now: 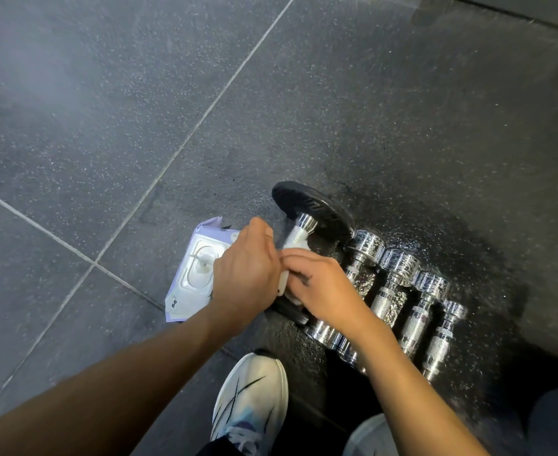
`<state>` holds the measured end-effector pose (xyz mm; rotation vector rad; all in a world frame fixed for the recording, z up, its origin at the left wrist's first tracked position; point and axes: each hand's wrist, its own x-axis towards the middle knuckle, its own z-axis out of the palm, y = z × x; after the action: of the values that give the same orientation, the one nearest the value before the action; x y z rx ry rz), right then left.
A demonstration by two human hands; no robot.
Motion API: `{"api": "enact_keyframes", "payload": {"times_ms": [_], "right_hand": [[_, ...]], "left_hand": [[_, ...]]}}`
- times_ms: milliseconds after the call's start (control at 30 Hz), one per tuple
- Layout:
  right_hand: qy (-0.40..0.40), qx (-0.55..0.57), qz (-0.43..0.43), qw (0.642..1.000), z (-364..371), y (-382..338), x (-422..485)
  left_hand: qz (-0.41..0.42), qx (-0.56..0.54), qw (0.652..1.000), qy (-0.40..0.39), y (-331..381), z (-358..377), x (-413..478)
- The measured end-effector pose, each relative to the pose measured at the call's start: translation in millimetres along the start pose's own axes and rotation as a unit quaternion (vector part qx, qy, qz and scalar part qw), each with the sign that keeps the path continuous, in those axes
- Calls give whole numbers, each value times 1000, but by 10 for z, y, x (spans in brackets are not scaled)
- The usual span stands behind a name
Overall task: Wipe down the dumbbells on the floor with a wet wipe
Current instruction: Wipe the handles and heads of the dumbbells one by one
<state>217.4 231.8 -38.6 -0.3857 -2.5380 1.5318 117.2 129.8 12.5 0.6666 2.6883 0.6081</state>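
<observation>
A dumbbell with black plates [314, 209] and a chrome handle lies on the dark speckled floor. Both hands are over its handle. My left hand [246, 274] and my right hand [323, 287] hold a white wet wipe [291, 250] wrapped around the handle, fingers curled onto it. Most of the wipe is hidden under the hands. To the right, several chrome dumbbells [393, 291] lie side by side in a row.
A purple and white wet wipe pack [193, 274] with its lid open lies on the floor left of my hands. My white sneaker [251, 399] stands just below the dumbbells. White seam lines [185, 143] cross the floor tiles.
</observation>
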Motion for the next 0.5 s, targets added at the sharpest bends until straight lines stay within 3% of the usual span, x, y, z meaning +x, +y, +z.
{"api": "enact_keyframes", "payload": {"times_ms": [100,200,267,400,500], "right_hand": [[77,-93,-29,992,1,124,66],[130,-103,-14,986,64,166,24],[125,-60,2,990,142,83,-75],[28,43,26,998,144,-63,-144],[67,-9,0,998,7,57,-45]], "left_hand": [[9,3,1000,-1,-17,6,0],[10,5,1000,-2,-11,3,-2],[7,6,1000,-5,-6,7,2],[-1,3,1000,-3,-10,18,23],[4,11,1000,-1,-10,18,10]]}}
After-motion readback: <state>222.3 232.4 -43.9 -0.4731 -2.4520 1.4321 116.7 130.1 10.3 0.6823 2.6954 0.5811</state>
